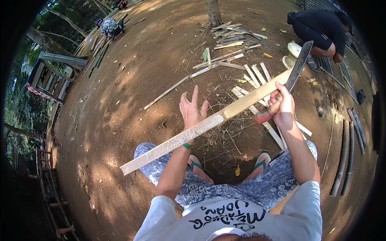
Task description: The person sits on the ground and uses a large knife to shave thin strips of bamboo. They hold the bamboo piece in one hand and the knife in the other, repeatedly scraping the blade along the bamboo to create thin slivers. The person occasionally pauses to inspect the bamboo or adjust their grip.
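Observation:
My right hand [284, 105] is closed round the handle of a machete [300, 66], its dark blade pointing up and away to the right. The handle's red butt shows below my fingers. A long split bamboo strip [201, 127] runs slantwise across in front of me, its far end against the machete blade and under my right thumb. Its near end lies above my left knee, and the pale inner face has a rough white patch. My left hand [191, 111] is empty with fingers spread, just beyond the strip, which passes over that wrist.
Cut bamboo pieces [233, 34] lie heaped near a tree trunk [214, 14]. More slats lie under the machete. Dark poles [341, 156] rest at the right. One person [321, 30] crouches at the far right beside a pale round object [294, 50]; another [110, 27] bends at the far left.

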